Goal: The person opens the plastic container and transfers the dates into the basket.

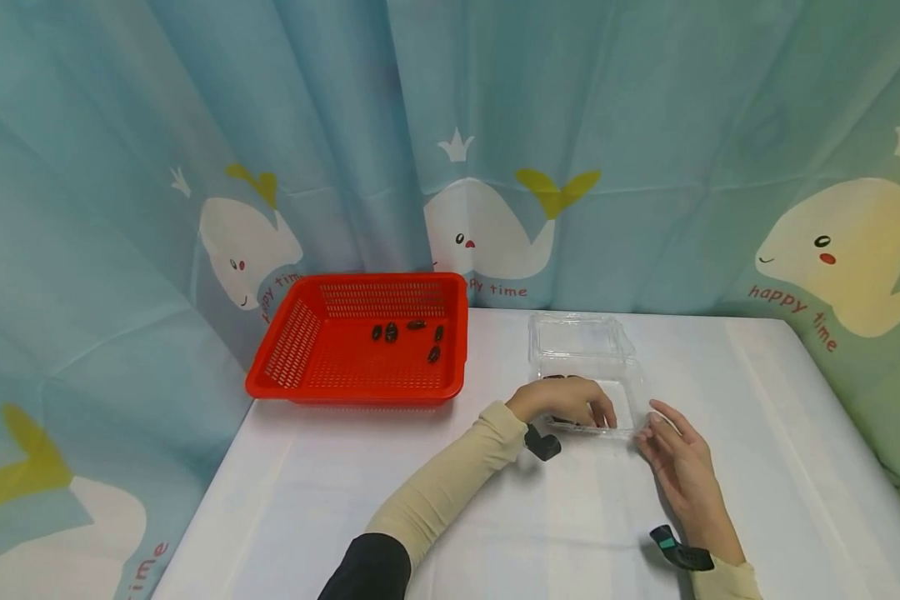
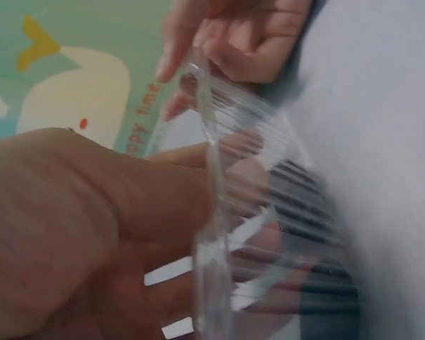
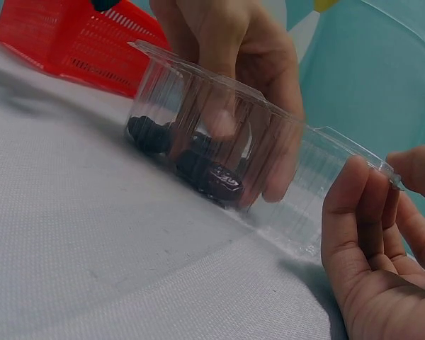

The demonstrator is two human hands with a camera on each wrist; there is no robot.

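A clear plastic clamshell container point(image 1: 633, 375) stands open on the white table, its lid point(image 1: 577, 335) lying back. My left hand point(image 1: 581, 406) reaches down inside it, fingers fairly straight and nothing visibly between them, just above several dark oval pieces point(image 3: 216, 177) on its floor. In the left wrist view the left hand's fingers point(image 2: 163, 212) lie behind the ribbed wall point(image 2: 214, 170). My right hand point(image 1: 656, 427) is at the container's near right corner and pinches the rim there between thumb and fingers point(image 3: 361, 205). More dark pieces point(image 1: 392, 332) lie in the red basket point(image 1: 360, 392).
The red basket stands at the table's back left, against a blue whale-print curtain point(image 1: 495, 167) that runs behind and beside the table. White tabletop point(image 1: 757, 467) stretches right of the container and toward me. Black wrist cameras point(image 1: 543, 444) sit on both arms.
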